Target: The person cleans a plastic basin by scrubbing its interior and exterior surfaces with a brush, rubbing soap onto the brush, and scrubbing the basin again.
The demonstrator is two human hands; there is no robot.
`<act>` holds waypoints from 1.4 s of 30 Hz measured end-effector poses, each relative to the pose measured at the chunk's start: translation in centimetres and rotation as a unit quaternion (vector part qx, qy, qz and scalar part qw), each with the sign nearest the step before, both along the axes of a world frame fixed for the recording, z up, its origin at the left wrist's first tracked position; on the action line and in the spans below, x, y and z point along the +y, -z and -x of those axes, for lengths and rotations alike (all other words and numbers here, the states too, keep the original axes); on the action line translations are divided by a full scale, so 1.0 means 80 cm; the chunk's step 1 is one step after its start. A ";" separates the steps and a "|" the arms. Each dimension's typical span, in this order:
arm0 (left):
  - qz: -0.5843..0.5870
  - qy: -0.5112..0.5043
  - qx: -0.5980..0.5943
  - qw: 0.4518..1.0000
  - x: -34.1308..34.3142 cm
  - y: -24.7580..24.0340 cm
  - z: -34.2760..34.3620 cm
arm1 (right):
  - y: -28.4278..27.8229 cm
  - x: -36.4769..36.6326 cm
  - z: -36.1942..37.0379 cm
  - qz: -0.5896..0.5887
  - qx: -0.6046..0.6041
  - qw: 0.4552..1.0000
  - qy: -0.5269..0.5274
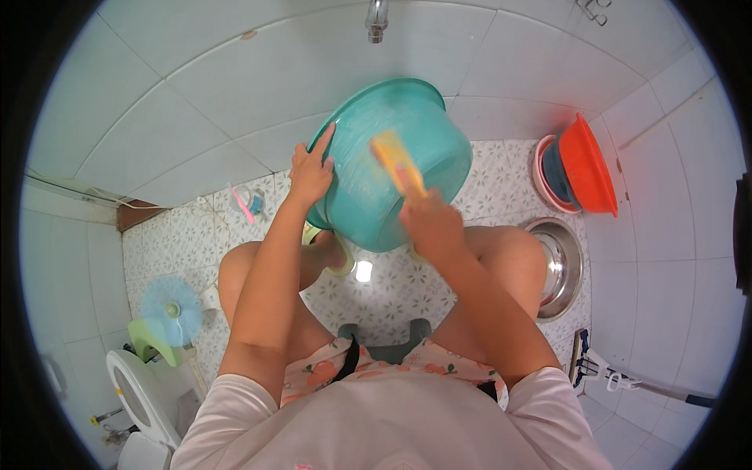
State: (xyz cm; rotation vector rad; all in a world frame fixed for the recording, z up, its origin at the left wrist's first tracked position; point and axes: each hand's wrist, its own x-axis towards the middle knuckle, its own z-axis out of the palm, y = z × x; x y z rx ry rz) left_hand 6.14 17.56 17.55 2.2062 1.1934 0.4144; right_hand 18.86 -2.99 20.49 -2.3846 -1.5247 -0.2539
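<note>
A large teal plastic basin is tilted on its side in front of me, its outer wall and base facing me and wet with whitish streaks. My left hand grips its rim at the left, fingers spread along the edge. In my right hand is a yellow scrub brush, held by its handle and slightly blurred. The brush head lies over the basin's outer side; the bristles are hidden, so I cannot tell whether they touch it.
A metal tap juts from the wall ahead. On the right are an orange basin leaning with others, a steel basin and a mop. To the left stand a blue fan and a toilet; a pink-handled brush lies farther ahead.
</note>
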 end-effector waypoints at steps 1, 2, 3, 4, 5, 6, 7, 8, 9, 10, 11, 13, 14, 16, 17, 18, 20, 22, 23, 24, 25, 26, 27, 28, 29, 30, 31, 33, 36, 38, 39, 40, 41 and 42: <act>0.000 0.001 0.000 1.000 0.000 0.000 0.000 | -0.001 0.005 -0.012 -0.044 -0.011 0.998 0.053; -0.007 -0.004 -0.003 1.000 0.000 0.001 0.000 | -0.002 0.006 -0.020 -0.044 -0.012 0.997 0.054; -0.013 -0.009 -0.006 1.000 0.000 0.001 0.000 | -0.004 0.006 -0.028 -0.020 0.023 0.997 0.077; -0.013 -0.009 -0.006 1.000 0.001 0.001 0.001 | -0.004 0.007 -0.031 0.006 0.059 0.993 0.098; -0.008 -0.014 -0.001 1.000 0.002 0.001 0.002 | -0.001 0.005 -0.025 0.006 0.059 0.993 0.098; -0.003 -0.018 0.003 1.000 0.003 0.002 0.002 | 0.003 -0.001 -0.014 0.005 0.067 0.995 0.077; -0.003 -0.018 0.003 1.000 0.004 0.002 0.001 | 0.006 -0.008 -0.002 0.003 0.075 0.996 0.055; -0.009 -0.021 0.005 1.000 0.006 0.003 0.002 | 0.010 -0.016 0.010 0.004 0.076 0.996 0.054; -0.016 -0.023 0.007 1.000 0.007 0.005 0.004 | 0.015 -0.023 0.022 0.012 0.050 0.999 -0.016; -0.016 -0.022 0.007 1.000 0.007 0.005 0.003 | 0.018 -0.027 0.027 0.020 0.022 0.996 -0.083; -0.012 -0.020 0.007 1.000 0.007 0.005 0.002 | 0.021 -0.027 0.026 0.020 0.022 0.996 -0.081; -0.009 -0.018 0.007 1.000 0.007 0.004 0.001 | 0.024 -0.021 0.022 -0.002 -0.012 0.998 -0.059; -0.004 -0.020 0.006 1.000 0.007 0.004 0.000 | 0.023 -0.015 0.014 -0.002 -0.011 0.998 -0.059; 0.001 -0.021 0.005 1.000 0.007 0.003 -0.001 | 0.017 -0.004 -0.008 -0.009 0.077 0.995 0.064; 0.000 -0.022 0.009 1.000 0.007 0.003 0.000 | 0.014 -0.005 -0.012 -0.009 0.077 0.995 0.065; 0.000 -0.022 0.013 1.000 0.008 0.002 -0.001 | 0.009 -0.007 -0.016 0.002 0.135 0.989 0.064; -0.007 -0.033 0.010 0.999 0.009 0.004 0.001 | 0.011 -0.012 -0.013 0.012 0.193 0.979 0.064; -0.014 -0.041 0.005 0.999 0.010 -0.001 -0.001 | 0.017 -0.024 0.008 0.066 0.132 0.988 -0.052; -0.021 -0.045 0.013 0.999 0.010 -0.007 -0.003 | 0.015 -0.029 0.012 0.063 0.130 0.988 -0.048; -0.029 -0.049 0.021 0.998 0.010 -0.012 -0.006 | 0.010 -0.033 0.016 0.060 0.165 0.982 -0.063; -0.033 -0.044 0.019 0.998 0.008 -0.019 -0.010 | 0.006 -0.034 0.015 0.056 0.200 0.975 -0.079; -0.114 -0.027 0.047 0.992 0.005 -0.025 -0.016 | 0.005 -0.033 0.011 0.051 0.199 0.976 -0.074; -0.194 -0.011 0.074 0.978 0.004 -0.030 -0.024 | 0.005 -0.032 0.005 0.021 0.250 0.967 -0.042; -0.199 -0.009 0.075 0.977 0.008 -0.031 -0.029 | 0.006 -0.031 0.003 -0.010 0.302 0.953 -0.015; -0.184 0.053 -0.023 0.981 0.012 -0.031 -0.037 | 0.009 -0.029 0.002 -0.015 0.303 0.953 -0.014; -0.166 0.116 -0.120 0.972 0.015 -0.031 -0.044 | 0.013 -0.027 0.002 -0.078 0.322 0.944 -0.003; -0.165 0.121 -0.122 0.971 0.004 -0.030 -0.058 | 0.017 -0.027 -0.002 -0.138 0.337 0.931 0.013; -0.154 0.166 -0.073 0.971 -0.033 -0.035 -0.086 | 0.019 -0.027 -0.015 -0.129 0.370 0.918 0.050; -0.168 0.178 0.113 0.963 -0.075 -0.058 -0.095 | 0.010 -0.024 -0.026 -0.107 0.404 0.904 0.088; -0.158 0.175 0.141 0.962 -0.068 -0.061 -0.086 | 0.005 -0.020 -0.021 -0.095 0.410 0.903 0.084; -0.144 0.174 0.135 0.965 -0.061 -0.063 -0.080 | 0.005 -0.020 -0.018 -0.098 0.414 0.902 0.076; -0.130 0.174 0.128 0.968 -0.054 -0.064 -0.075 | 0.005 -0.018 -0.016 -0.103 0.417 0.901 0.069; -0.133 0.173 0.130 0.967 -0.047 -0.063 -0.070 | 0.007 -0.017 -0.016 -0.105 0.419 0.899 0.067; -0.120 0.173 0.123 0.970 -0.040 -0.061 -0.066 | 0.011 -0.015 -0.016 -0.120 0.417 0.899 0.056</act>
